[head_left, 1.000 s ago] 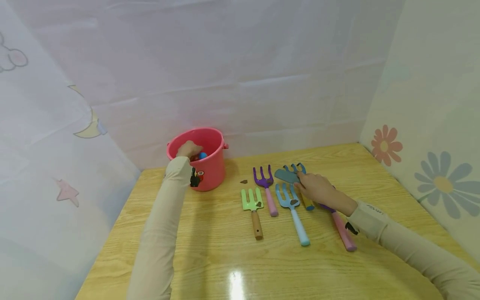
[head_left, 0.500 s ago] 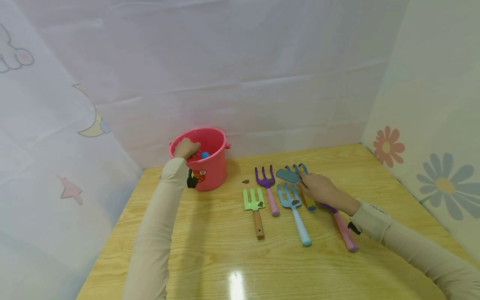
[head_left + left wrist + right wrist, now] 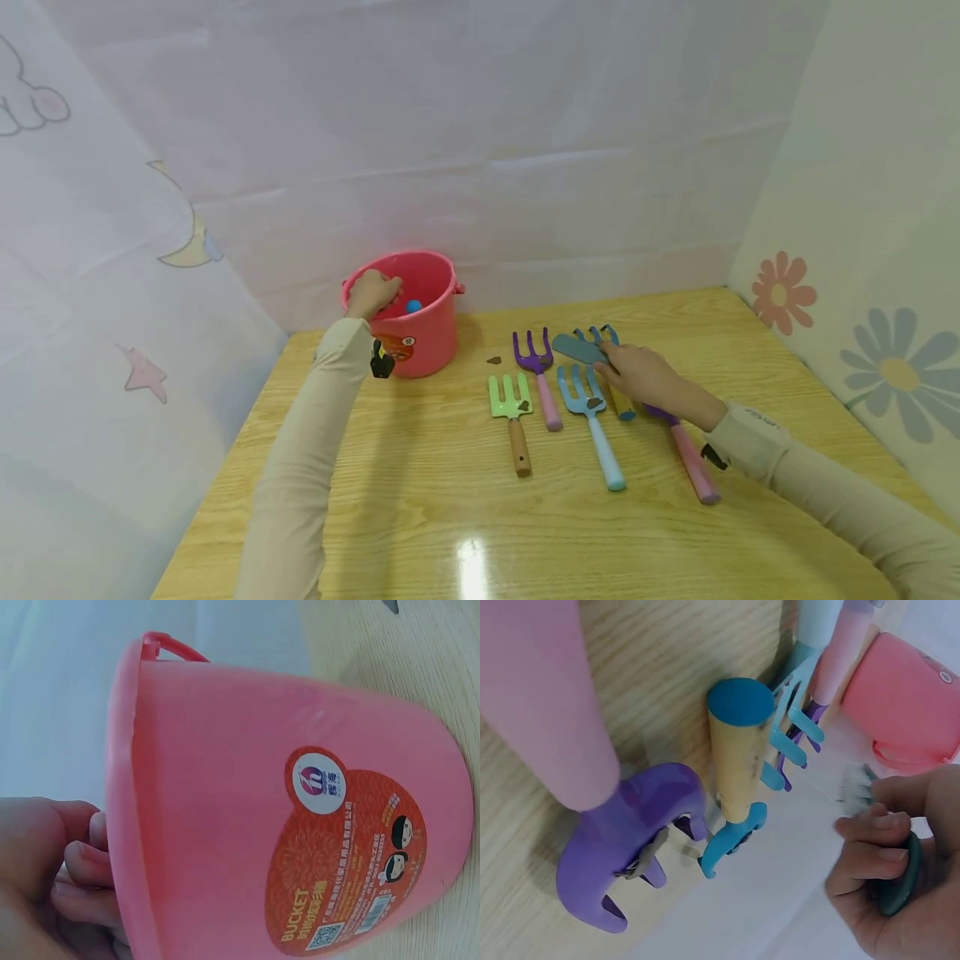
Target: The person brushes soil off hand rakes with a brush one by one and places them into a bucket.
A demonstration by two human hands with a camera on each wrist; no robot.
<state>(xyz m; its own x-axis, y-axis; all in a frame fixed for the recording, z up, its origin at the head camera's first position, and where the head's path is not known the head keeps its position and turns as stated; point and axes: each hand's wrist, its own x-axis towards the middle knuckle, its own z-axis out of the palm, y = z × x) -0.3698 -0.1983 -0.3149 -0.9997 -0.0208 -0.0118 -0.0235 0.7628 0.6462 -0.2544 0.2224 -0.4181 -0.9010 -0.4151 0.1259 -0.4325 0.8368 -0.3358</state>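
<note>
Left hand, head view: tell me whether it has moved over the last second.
Yes: the left hand has shifted slightly left, relative to the pink bucket.

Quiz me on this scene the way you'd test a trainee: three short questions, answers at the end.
1. True or false: the pink bucket is lying on its side.
2. What does the right hand hold? a) a fork b) a brush c) a ball
3. How many pink handles show on the table?

Key: 1. False, it stands upright. 2. b. 3. Two.
</note>
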